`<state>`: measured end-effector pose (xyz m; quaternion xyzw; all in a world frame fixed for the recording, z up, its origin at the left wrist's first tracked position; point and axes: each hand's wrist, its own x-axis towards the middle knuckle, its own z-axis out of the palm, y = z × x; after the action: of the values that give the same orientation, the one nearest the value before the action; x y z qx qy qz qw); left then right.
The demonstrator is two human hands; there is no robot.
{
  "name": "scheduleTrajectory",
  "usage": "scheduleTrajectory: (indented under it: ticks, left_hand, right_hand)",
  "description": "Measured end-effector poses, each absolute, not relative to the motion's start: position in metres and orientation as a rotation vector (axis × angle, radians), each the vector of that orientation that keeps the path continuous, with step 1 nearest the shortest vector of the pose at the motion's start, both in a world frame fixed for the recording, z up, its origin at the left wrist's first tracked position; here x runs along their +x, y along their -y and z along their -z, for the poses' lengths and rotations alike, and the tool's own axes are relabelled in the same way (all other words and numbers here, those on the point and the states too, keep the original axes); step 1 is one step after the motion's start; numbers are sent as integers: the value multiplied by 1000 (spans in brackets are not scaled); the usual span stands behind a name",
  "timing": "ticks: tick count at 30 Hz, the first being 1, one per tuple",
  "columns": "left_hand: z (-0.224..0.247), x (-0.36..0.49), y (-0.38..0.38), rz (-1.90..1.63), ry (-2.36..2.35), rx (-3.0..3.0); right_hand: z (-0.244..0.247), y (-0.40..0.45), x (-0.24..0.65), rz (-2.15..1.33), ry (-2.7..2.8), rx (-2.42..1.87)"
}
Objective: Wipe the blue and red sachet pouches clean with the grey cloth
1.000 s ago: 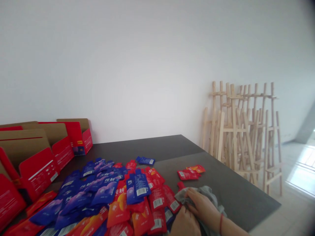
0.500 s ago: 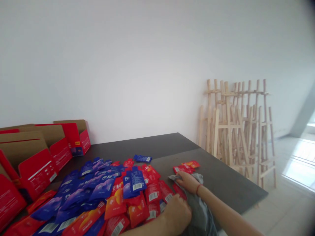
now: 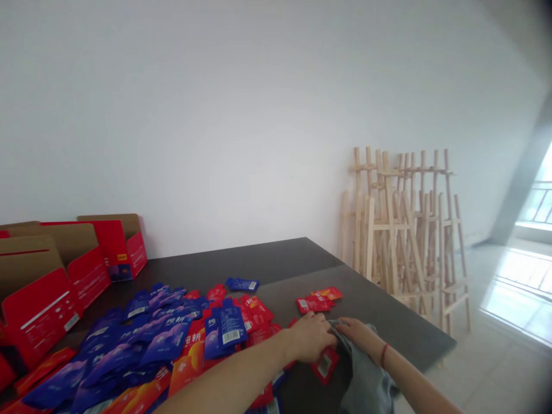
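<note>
The person's left hand [image 3: 307, 339] is reaching in from 8 o'clock and curling down at the upper fold of a crumpled grey cloth [image 3: 366, 385], though whether it is clamping the fabric I cannot tell. The right hand [image 3: 360, 338], wearing a red thread bracelet [image 3: 383, 355], is pinching the same fold. The hands are sitting just apart, the left nearer a glossy red foil sachet [image 3: 325, 365] that is lying tilted against the cloth at 6 o'clock from it. The cloth's long axis is running toward 6 o'clock across a dark tabletop [image 3: 280, 259]. A heap of red and blue foil sachets [image 3: 172, 336] is spreading at 9 o'clock, red cardboard display boxes [image 3: 41, 287] are standing at 10 o'clock, and pale wooden easels [image 3: 388, 230] are leaning at 1 o'clock.
</note>
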<state>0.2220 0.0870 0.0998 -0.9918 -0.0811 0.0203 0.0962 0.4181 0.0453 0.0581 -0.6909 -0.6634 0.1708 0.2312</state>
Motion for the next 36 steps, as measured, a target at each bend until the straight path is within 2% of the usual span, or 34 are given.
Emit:
scheduleTrajectory:
  ticks: [6, 11, 14, 18, 23, 32, 36]
  left_hand:
    - [-89, 205, -62, 334, 301, -2838]
    - [-46, 195, -32, 164, 700, -2845]
    - [-31, 194, -24, 106, 737, -2837]
    - [-30, 193, -23, 75, 715, -2804]
    - [-29, 191, -21, 125, 725, -2828]
    - [-25, 199, -24, 117, 736, -2900]
    - [-34, 199, -25, 101, 741, -2944]
  right_hand:
    - [-81, -52, 407, -583, 1890, -1771]
    - [-80, -32, 373, -547, 2135, -1627]
    - [-68, -27, 357, -462, 2225, -1659]
    - [-64, -49, 343, -293, 2212, -1833]
    - [-71, -76, 334, -262, 2174, -1889]
    - [-46, -7, 357, -381, 2134, -1721]
    - [-44, -7, 363, -372, 2166, -1739]
